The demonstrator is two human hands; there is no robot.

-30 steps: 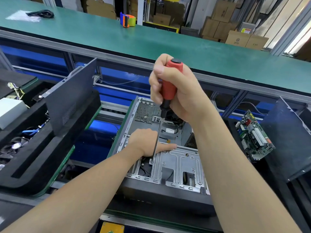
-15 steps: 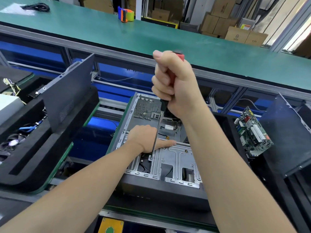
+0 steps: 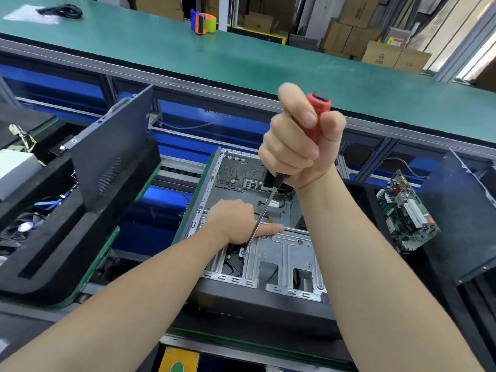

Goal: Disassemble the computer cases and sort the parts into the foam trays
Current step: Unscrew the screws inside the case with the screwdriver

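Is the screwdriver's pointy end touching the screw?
Touching. The head view shows the tip of the screwdriver sitting on the screw, with no gap.

Beyond, the long green-topped bench (image 3: 241, 63) carries a blue-and-orange tape dispenser (image 3: 203, 21) and a coiled black cable (image 3: 60, 9) on clear plastic — stacked cardboard boxes (image 3: 375, 47) stand behind it.
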